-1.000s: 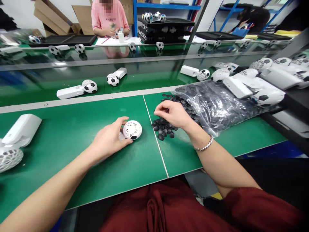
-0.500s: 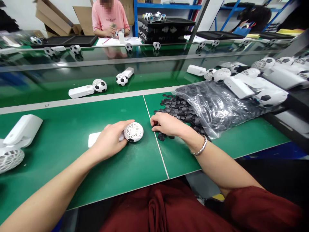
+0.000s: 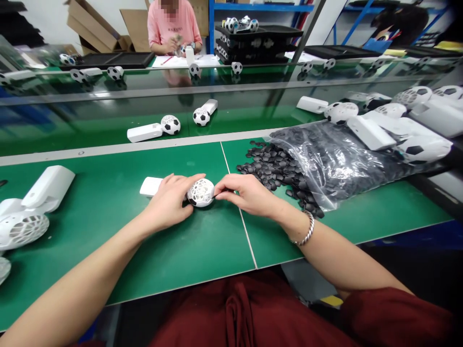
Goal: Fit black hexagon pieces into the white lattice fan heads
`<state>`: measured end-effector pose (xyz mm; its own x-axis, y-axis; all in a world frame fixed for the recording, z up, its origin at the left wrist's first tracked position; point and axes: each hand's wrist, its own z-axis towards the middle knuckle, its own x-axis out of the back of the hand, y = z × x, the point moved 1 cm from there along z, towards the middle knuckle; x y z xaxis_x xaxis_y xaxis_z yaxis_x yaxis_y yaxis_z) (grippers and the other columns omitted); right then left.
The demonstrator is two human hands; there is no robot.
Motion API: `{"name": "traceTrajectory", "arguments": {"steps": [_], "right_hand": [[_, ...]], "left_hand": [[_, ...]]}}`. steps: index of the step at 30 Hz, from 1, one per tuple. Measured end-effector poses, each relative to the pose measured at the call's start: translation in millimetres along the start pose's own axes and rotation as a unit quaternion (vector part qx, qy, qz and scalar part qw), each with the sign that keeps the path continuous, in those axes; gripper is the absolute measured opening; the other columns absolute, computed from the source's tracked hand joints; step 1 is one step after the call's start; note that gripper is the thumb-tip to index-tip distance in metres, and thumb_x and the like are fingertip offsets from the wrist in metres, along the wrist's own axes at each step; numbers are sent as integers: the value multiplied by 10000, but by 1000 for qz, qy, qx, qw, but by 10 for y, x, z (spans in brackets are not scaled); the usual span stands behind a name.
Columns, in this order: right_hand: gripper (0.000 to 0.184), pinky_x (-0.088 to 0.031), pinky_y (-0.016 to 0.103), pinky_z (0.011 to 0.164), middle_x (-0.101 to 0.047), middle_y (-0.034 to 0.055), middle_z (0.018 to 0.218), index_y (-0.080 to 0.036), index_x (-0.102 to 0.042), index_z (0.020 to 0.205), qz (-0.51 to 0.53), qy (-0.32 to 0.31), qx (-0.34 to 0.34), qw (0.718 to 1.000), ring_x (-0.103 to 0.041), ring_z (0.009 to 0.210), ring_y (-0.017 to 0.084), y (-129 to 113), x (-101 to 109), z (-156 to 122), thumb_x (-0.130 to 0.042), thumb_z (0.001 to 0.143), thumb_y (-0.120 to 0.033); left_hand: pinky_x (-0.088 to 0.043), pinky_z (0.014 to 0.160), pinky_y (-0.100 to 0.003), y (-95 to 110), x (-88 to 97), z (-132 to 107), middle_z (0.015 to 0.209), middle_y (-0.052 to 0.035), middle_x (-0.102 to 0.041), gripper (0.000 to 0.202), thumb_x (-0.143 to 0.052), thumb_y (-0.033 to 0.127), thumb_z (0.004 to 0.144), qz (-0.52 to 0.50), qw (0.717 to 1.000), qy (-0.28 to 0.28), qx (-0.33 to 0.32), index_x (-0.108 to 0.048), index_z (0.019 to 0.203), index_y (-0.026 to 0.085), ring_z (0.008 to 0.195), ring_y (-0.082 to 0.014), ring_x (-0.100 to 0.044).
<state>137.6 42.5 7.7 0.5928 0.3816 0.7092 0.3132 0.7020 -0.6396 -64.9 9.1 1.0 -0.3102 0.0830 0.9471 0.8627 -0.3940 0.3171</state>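
Observation:
My left hand [image 3: 170, 200] is wrapped round a white housing with a soccer-ball head [image 3: 201, 193], whose lattice face points up. Its white handle [image 3: 150, 186] sticks out to the left from under my fingers. Against the right side of the ball, my right hand [image 3: 248, 193] pinches a small black piece [image 3: 218, 194], mostly hidden by the fingertips. Just beyond that hand lies a heap of loose black pieces [image 3: 271, 164], spilling from a clear plastic bag [image 3: 336, 159].
More white soccer-ball housings lie at the left [image 3: 48, 190] and are piled on the right [image 3: 412, 135]. A conveyor belt [image 3: 249, 113] behind the bench carries several. Across it sits a person in a pink shirt [image 3: 175, 29], near stacked black trays [image 3: 256, 46].
My right hand has moved left from the black heap to the ball, with a black piece in its fingers. My left hand keeps hold of the housing. The view has shifted slightly.

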Motion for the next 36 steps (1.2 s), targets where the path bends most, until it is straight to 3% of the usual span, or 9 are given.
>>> {"name": "traceTrajectory", "arguments": {"steps": [4,7,15,20,27,33,36], "right_hand": [[48,-428,249,739,-612,37,815,-149,-630,808,13,8,16,1000,-547,789,129,20,-81,20,-586,802,-167],[40,-425,250,708,-599,30,776,-145,-627,776,26,19,3,999,-540,756,129,37,-136,42,-610,785,-180],[62,-412,239,669,-551,6,729,-145,-581,728,69,56,0,996,-508,707,112,39,-192,60,-613,774,-170],[88,-407,234,651,-532,-8,708,-149,-560,702,114,46,-32,992,-496,683,102,56,-204,78,-619,763,-176],[211,-379,210,588,-483,-32,746,-160,-486,723,180,75,-116,974,-424,624,71,121,-275,86,-680,688,-232],[274,-405,222,606,-449,-32,773,-169,-455,752,223,58,-105,967,-436,656,77,110,-311,66,-696,664,-262],[258,-422,236,640,-444,-22,809,-171,-447,789,231,65,-104,965,-445,681,81,106,-326,54,-671,684,-244]], "left_hand": [[-172,1042,-527,38,-19,-2,1180,-67,-566,742,-619,530,655,-28,999,7,28,-397,1295,228,1103,-273,-474],[-164,1047,-526,70,-44,-1,1147,-71,-583,745,-576,638,656,-35,998,34,51,-442,1262,227,1100,-264,-478],[-176,1051,-507,93,-61,-10,1111,-72,-599,650,-525,597,729,-37,997,47,57,-469,1244,205,1073,-242,-497],[-171,1051,-499,91,-54,-17,1075,-65,-608,636,-532,585,731,-45,996,47,57,-481,1235,202,1045,-240,-502],[-367,894,-433,100,-45,11,1012,-85,-609,598,-567,531,728,-78,995,54,39,-524,1188,151,940,-254,-485],[-262,1008,-440,-5,-31,3,1089,-73,-582,649,-561,557,738,-99,995,17,-14,-448,1258,186,1043,-250,-477],[-251,1017,-451,-32,-22,5,1096,-86,-581,685,-551,585,732,-107,994,6,-9,-441,1268,172,1054,-262,-480]]}}
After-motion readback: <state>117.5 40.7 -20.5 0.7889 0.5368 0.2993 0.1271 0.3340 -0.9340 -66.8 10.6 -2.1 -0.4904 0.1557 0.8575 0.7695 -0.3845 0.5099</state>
